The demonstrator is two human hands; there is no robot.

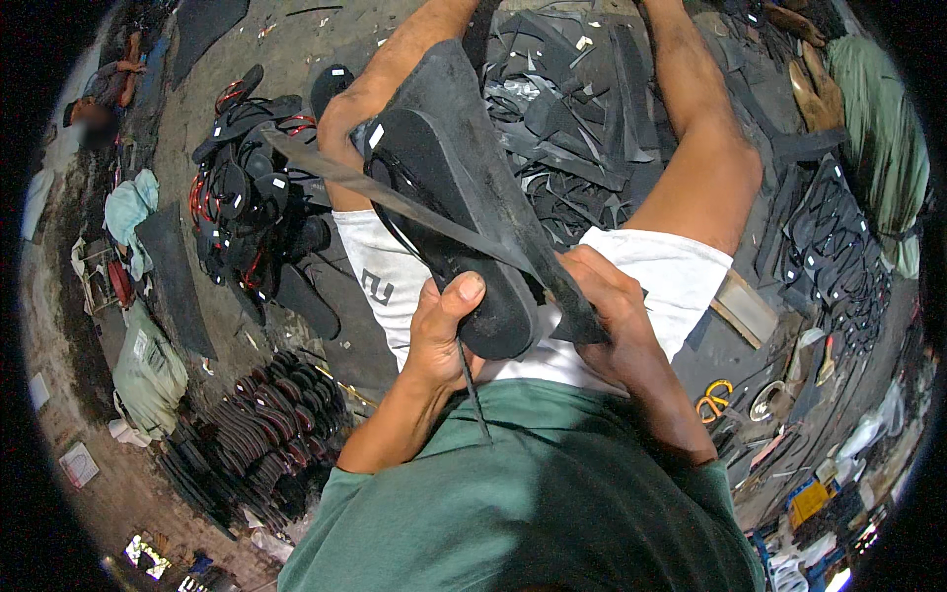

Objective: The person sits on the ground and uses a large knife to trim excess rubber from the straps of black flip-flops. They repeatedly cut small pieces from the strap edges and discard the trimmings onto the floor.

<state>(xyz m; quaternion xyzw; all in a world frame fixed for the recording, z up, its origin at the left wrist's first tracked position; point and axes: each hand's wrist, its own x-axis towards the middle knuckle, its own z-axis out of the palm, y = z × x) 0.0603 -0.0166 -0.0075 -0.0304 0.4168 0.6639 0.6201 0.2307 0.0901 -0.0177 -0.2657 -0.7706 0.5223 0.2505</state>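
Note:
My left hand [439,331] is closed on the heel end of a black thong sandal [424,168], its thumb pressed on top of the footbed. A small white label sits near the sandal's toe. Beneath and beside the sandal runs a larger dark rubber sheet [483,148], sticking out past its edge. My right hand [612,301] is closed around the near end of that sheet. Across the sandal lies a long narrow grey strip [395,202]; I cannot tell whether it is rubber or a blade. Below my left hand hangs a thin dark strip [474,400].
Black rubber scraps [562,118] cover the floor between my legs. At left are heaped sandals [247,187] and stacked soles [266,424]. To the right lie more black pieces [829,247], a wooden block [745,308] and yellow-handled scissors [714,401]. Another person [109,89] is far left.

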